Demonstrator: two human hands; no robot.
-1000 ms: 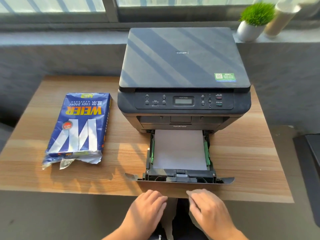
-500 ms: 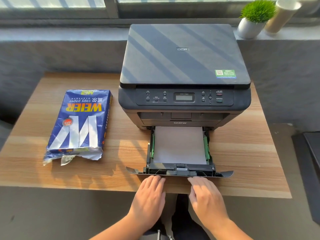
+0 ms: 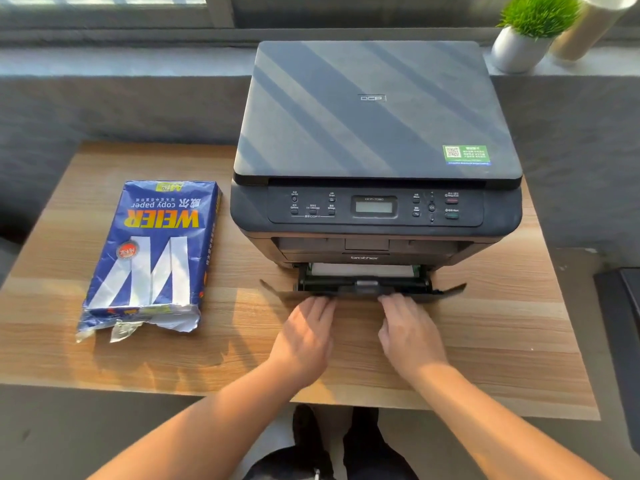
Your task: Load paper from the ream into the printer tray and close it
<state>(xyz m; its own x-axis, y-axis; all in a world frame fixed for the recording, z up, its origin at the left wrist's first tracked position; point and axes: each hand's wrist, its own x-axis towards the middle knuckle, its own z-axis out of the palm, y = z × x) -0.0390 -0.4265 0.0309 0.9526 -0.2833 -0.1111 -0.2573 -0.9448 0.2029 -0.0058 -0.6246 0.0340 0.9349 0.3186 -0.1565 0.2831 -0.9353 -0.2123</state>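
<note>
A dark grey printer (image 3: 375,133) stands at the back of a wooden table (image 3: 502,323). Its paper tray (image 3: 446,292) sticks out only a little at the bottom front, with a thin strip of white paper (image 3: 360,270) showing inside. My left hand (image 3: 304,337) and my right hand (image 3: 407,332) lie flat side by side, fingertips against the tray's front panel. Neither hand holds anything. A blue paper ream (image 3: 152,251), torn open at its near end, lies on the table left of the printer.
A small white pot with a green plant (image 3: 530,32) and a beige cylinder (image 3: 585,29) stand on the window ledge at the back right. A dark object (image 3: 623,341) sits off the table's right edge. My legs show under the table's near edge.
Both hands moved forward from the table's near edge to the tray front. The tray has slid most of the way into the printer, hiding nearly all the paper.
</note>
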